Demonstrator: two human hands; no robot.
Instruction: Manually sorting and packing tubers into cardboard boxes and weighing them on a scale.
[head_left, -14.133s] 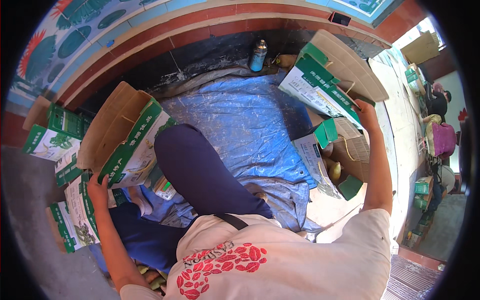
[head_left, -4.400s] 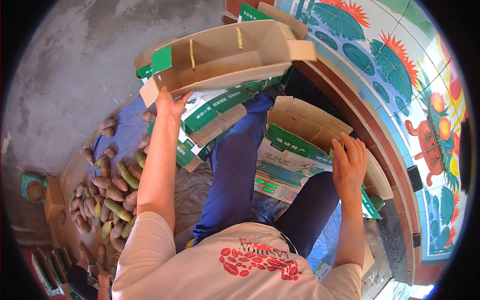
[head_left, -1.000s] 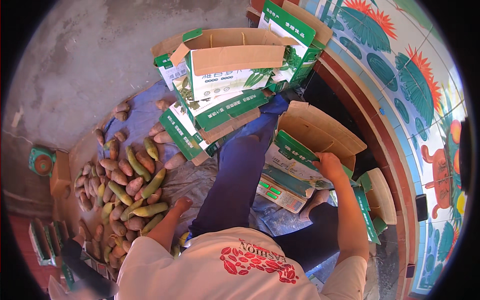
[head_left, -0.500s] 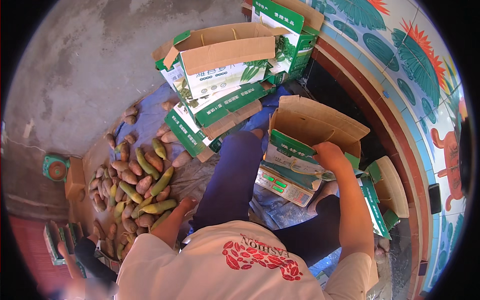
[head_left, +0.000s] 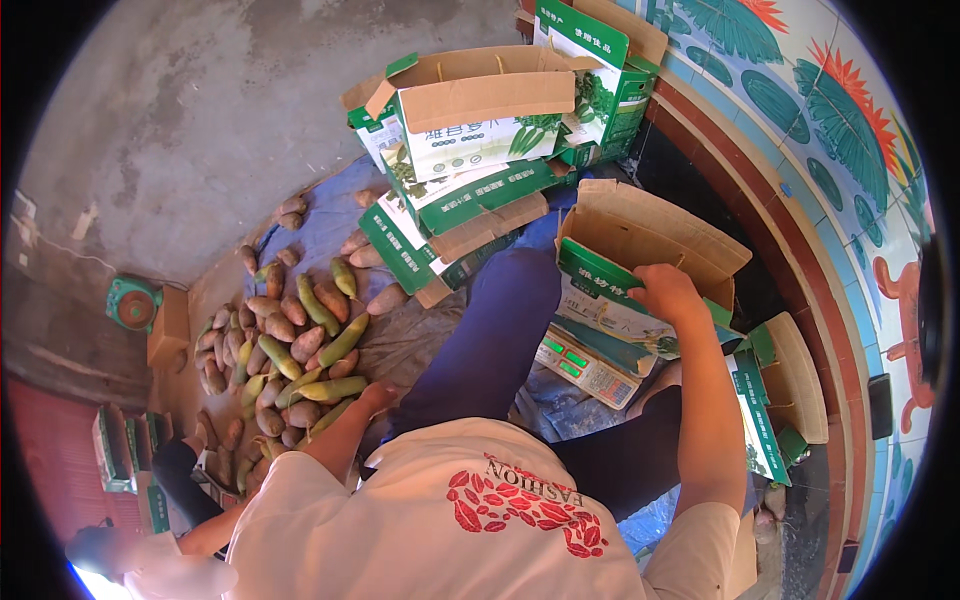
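My right hand [head_left: 665,292] is closed over the near rim of an open green-and-white carton [head_left: 608,290], its brown inner flaps standing up. The carton sits on a digital scale [head_left: 598,377] with lit green displays, between my legs. Low beside my left thigh is my left hand [head_left: 378,398], near the pile's right edge; its fingers are too small and partly hidden to read. That pile mixes brown sweet potatoes [head_left: 280,327] with long green radishes [head_left: 345,343]. What lies inside the carton is hidden by its near wall.
Stacked open cartons [head_left: 490,110] stand ahead on a blue tarp [head_left: 325,215]. Another open carton [head_left: 790,390] is at my right by the tiled wall [head_left: 800,110]. At lower left another person's arm [head_left: 180,475] reaches toward the pile, near more cartons [head_left: 115,450].
The whole view has shifted, so the scene sits further right. My right hand stays on the carton's rim. At lower left, more of the other person has come into view.
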